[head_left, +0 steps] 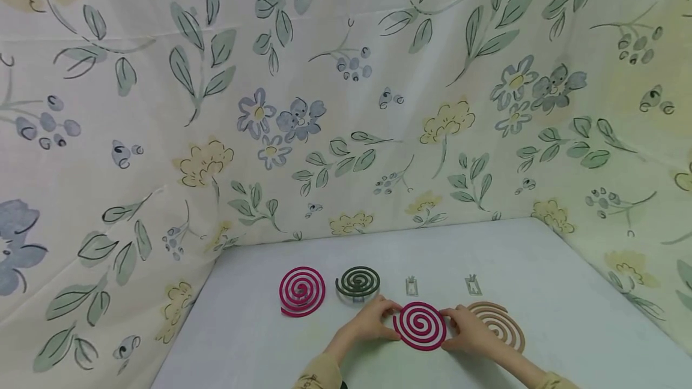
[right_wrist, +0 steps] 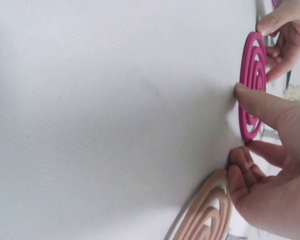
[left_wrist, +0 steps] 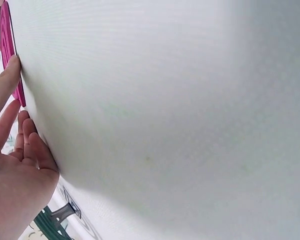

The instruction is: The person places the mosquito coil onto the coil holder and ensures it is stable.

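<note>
A magenta mosquito coil is held between both hands, close over the white table. My left hand pinches its left edge between thumb and fingers. At the opposite edge, my right hand pinches it the same way. In the right wrist view the coil appears nearly edge-on, with the right thumb at its near rim. A tan mosquito coil lies on the table beside the right hand, partly covered by it in the head view.
Further back stand a dark green coil on a small metal stand and another magenta coil at the left. Two bare metal stands sit behind the held coil. A floral cloth encloses the table's back and sides.
</note>
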A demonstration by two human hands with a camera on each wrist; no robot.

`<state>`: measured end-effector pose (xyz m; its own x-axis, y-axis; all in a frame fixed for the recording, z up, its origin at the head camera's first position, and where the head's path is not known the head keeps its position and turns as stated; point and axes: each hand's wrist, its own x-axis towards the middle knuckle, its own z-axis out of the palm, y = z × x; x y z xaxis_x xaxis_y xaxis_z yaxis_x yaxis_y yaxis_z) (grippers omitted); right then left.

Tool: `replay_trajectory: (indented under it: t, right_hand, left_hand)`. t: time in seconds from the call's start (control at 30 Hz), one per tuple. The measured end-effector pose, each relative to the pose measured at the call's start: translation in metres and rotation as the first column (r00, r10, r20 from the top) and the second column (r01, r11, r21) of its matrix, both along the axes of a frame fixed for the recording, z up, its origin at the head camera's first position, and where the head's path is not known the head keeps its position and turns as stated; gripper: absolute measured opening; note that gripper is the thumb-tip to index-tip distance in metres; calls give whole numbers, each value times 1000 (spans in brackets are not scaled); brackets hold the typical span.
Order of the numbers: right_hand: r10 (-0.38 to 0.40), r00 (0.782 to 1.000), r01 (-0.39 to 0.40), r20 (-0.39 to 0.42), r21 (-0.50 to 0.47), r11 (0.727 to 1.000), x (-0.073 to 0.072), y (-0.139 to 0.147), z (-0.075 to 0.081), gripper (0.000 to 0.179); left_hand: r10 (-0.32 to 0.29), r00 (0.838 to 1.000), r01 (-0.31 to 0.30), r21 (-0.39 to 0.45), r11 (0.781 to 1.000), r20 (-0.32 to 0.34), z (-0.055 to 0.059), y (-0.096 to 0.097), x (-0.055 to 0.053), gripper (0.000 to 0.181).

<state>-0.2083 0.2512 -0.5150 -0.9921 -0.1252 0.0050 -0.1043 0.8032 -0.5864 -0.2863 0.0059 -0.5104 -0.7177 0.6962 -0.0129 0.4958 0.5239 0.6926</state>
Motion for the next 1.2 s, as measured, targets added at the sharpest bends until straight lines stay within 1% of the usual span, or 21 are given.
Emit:
replay_trajectory:
  t: [0.1, 0.27, 0.5, 0.67, 0.73, 0.8, 0.87, 0.97, 1.2]
  right_hand:
    - [-5, 1000, 5, 12, -13, 1000, 1, -1, 3, 61]
    - [-15, 999, 16, 29, -25, 1000, 2, -3, 6, 60]
    - [-1, 1000, 1, 5, -23, 1000, 2, -1, 3, 61]
    - [4, 1000, -5, -15, -28, 1000, 0, -1, 1, 61]
    - [11, 1000, -12, -24, -35, 999, 0, 0, 0, 62]
    - [18, 999, -19, -28, -46, 999, -2, 1, -1, 62]
    - [20, 1000, -21, -18, -59, 998, -2, 2, -2, 63]
    - [42, 999, -42, -6, -90, 995, -3, 4, -2, 64]
    - [127, 991, -131, -32, -164, 978, -3, 11, -1, 68]
  left_hand:
    - [-7, 1000, 7, -6, 1000, -14, 0, 0, 0, 48]
    - [3, 1000, -3, 2, 1000, -2, -1, 0, 1, 47]
    - [4, 1000, -4, 26, 1000, -21, 0, -1, 2, 48]
    - [4, 1000, -3, 64, 998, -17, 0, -3, 3, 48]
    - [6, 1000, -4, 76, 997, -17, 0, -3, 2, 48]
    - [3, 999, 0, 83, 997, -32, -1, -4, 1, 49]
    - [0, 999, 3, 87, 996, -40, -2, -4, 0, 49]
    - [-3, 999, 7, 91, 996, -44, -3, -5, -2, 50]
    - [11, 1000, -12, 109, 994, 12, -2, -6, -1, 50]
